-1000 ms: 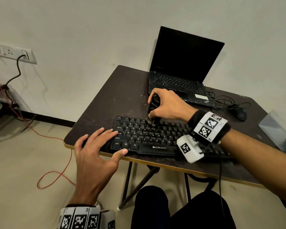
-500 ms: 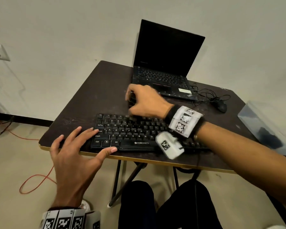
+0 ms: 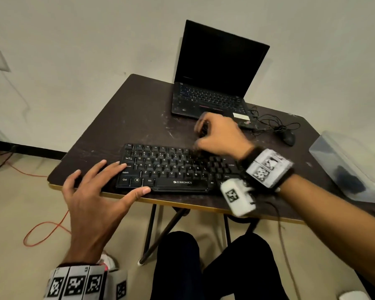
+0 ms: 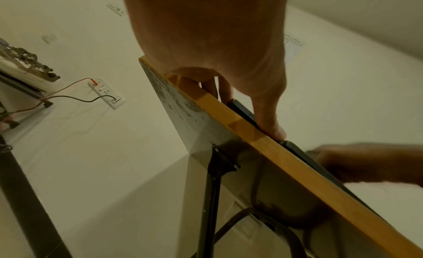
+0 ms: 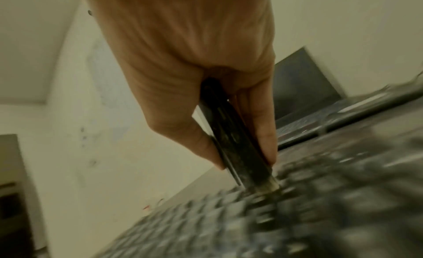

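Note:
A black keyboard [image 3: 171, 167] lies along the near edge of a dark table [image 3: 128, 118]. My left hand [image 3: 95, 191] rests flat on the keyboard's left end with its fingers spread, and the thumb [image 4: 270, 113] lies against the front edge. My right hand [image 3: 221, 135] grips a slim black brush [image 5: 231, 135] between thumb and fingers. The brush's pale bristles [image 5: 263, 186] touch the keys near the top row, right of the middle. From the head view, only a dark sliver of the brush [image 3: 204, 129] shows past the knuckles.
An open black laptop [image 3: 214, 83] stands behind the keyboard. A mouse [image 3: 288, 137] and tangled cable [image 3: 268, 122] lie to its right. A clear plastic box [image 3: 351, 167] sits at the table's right end. A red wire [image 3: 43, 230] loops on the floor at left.
My right hand has swept the brush to the right along the upper key rows and is blurred with motion. The left hand has stayed on the keyboard's left end.

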### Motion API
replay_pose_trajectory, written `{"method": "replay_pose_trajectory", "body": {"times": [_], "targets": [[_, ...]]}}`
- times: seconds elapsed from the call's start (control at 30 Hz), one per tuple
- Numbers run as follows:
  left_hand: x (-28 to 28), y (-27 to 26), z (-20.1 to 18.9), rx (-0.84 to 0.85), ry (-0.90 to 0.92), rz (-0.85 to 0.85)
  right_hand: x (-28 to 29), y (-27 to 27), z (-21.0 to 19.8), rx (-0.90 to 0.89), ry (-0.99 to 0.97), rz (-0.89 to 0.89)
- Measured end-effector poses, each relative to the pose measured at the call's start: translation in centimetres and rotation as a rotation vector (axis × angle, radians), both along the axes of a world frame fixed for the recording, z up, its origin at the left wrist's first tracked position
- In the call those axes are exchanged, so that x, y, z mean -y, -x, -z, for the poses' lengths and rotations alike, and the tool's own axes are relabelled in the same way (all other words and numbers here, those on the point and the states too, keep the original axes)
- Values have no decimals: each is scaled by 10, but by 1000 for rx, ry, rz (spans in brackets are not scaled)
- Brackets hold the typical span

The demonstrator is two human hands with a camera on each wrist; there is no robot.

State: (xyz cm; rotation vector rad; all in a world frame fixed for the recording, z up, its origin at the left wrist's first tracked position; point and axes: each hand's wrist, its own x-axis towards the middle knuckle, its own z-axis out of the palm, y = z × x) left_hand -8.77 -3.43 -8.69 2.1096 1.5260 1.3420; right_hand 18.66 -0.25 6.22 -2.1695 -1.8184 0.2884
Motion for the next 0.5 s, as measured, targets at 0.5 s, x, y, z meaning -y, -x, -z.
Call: {"method": "replay_pose_trajectory", "body": {"times": [0.5], "targets": [[-1,1,1,21,-39,-16,30,-8,0,4,17,-44]]}}
